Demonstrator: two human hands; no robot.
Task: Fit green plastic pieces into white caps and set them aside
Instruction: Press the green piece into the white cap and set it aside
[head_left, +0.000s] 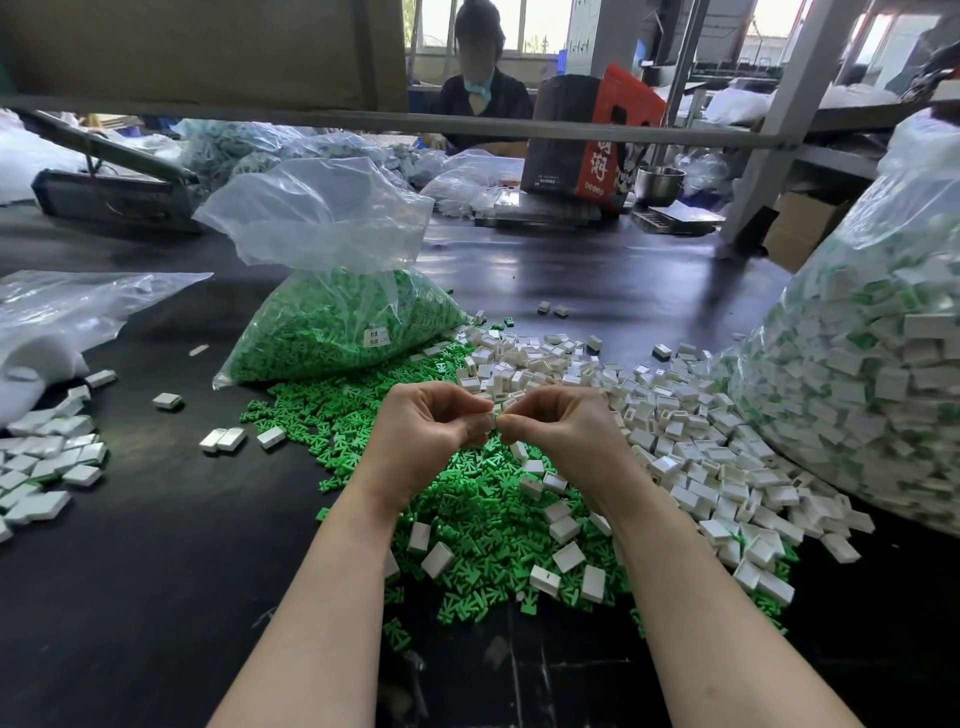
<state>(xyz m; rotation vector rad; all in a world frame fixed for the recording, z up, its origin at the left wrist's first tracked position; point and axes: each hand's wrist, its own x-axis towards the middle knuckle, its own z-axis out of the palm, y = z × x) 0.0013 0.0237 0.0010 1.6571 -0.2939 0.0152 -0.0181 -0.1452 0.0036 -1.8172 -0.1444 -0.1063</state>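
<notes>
Both forearms were bare to the frame's edge; left hand and right hand wore no gloves.

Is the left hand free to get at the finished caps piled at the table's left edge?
Probably not yet: the left hand pinches a small piece together with the right hand. The way across the table to the finished caps looks unobstructed.

Two hands: left hand, right hand. One white cap pinched between them. Loose caps on table: too many to count. Loose green pieces: too many to count. One open green bag. One big bag of assembled caps. One person opposite. One red box. One steel bowl.
</notes>
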